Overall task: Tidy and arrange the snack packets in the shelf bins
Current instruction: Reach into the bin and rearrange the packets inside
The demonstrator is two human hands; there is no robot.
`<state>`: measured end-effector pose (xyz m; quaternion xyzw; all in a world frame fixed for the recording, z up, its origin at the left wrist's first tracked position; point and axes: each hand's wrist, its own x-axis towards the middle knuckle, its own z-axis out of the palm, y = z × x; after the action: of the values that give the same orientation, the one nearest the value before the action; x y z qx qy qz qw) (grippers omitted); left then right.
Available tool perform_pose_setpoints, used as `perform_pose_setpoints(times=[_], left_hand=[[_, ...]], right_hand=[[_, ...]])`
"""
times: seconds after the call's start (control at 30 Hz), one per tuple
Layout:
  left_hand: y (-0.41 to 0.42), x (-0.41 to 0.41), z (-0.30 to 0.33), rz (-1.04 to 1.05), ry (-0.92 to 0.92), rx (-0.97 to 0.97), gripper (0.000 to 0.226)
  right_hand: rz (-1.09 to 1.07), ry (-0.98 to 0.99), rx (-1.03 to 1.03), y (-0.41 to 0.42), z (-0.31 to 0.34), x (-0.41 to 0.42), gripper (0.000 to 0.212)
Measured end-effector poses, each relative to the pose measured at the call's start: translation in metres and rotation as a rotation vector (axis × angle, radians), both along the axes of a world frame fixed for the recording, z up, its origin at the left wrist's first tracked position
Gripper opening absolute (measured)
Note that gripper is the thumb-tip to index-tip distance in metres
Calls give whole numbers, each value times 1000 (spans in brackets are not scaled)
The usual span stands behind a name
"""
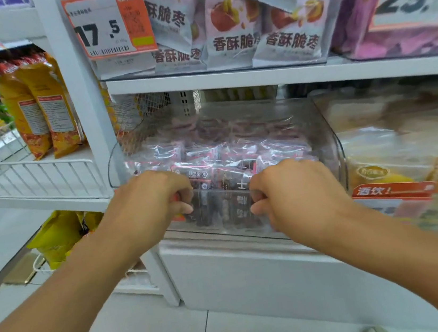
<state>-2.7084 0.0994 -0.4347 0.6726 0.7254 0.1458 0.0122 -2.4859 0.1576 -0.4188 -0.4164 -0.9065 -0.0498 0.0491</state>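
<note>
A clear plastic bin (332, 134) on the middle shelf holds several small dark and pink snack packets (211, 155) in shiny wrappers. My left hand (150, 200) grips the bin's front wall on the left, fingers curled over the rim and thumb on the outside. My right hand (291, 192) grips the same front wall on the right in the same way. Between the two hands the dark packets (221, 201) stand behind the clear front wall.
Above, a shelf carries pale date-snack bags (233, 33) and an orange price tag (110, 24). A second clear bin with yellow packets (406, 158) stands to the right. Yellow bags (40, 105) sit in a white wire basket (38, 178) at the left. White shelf base below.
</note>
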Motion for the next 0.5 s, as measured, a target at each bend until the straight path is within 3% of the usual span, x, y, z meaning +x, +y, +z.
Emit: perform_pose_setpoints(times=[0.33,0.5], left_hand=[[41,3,-14,-64,128,-120,14],[34,17,-13,-24,212,-127,12]], right_hand=[[16,1,-31,39,-23,9,23],[28,32,34,33,-31,13,12]])
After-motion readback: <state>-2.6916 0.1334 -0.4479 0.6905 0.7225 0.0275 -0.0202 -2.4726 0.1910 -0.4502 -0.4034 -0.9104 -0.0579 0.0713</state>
